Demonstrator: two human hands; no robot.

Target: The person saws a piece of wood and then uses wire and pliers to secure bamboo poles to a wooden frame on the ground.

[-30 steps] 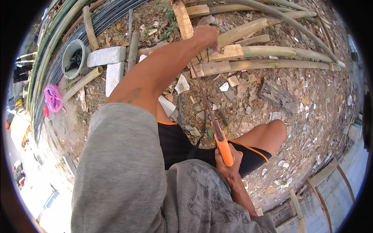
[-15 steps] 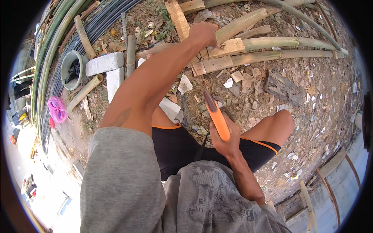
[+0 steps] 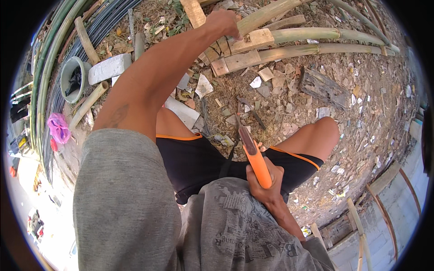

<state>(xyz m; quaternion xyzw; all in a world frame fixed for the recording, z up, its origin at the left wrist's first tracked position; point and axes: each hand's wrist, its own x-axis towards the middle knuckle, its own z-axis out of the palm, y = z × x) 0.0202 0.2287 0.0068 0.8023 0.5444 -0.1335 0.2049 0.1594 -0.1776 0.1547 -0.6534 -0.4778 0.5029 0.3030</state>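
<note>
My right hand (image 3: 267,180), near my lap, is wrapped round the orange handle of what looks like a hand saw (image 3: 257,165). Its narrow dark brown blade points forward and down, seen almost edge-on. Farther off, my left arm reaches out, and my left hand (image 3: 224,23) is closed at the near end of a thick bamboo pole (image 3: 266,16); most of its fingers are hidden. Just beside that hand a pale wooden block (image 3: 255,40) lies against a second bamboo pole (image 3: 307,35). Another block (image 3: 242,62) sits at the end of a third pole (image 3: 312,49).
Dark pliers (image 3: 253,113) lie on the littered ground before me. A weathered board (image 3: 323,86) is at the right. On the left are a white block (image 3: 109,68), a grey-green bucket (image 3: 73,80), a pink plastic bag (image 3: 58,128) and long dark rods (image 3: 101,34).
The hand saw in my right hand has come down and nearer my lap, uncovering the pliers. My left hand stays at the bamboo pole while the whole view has shifted.
</note>
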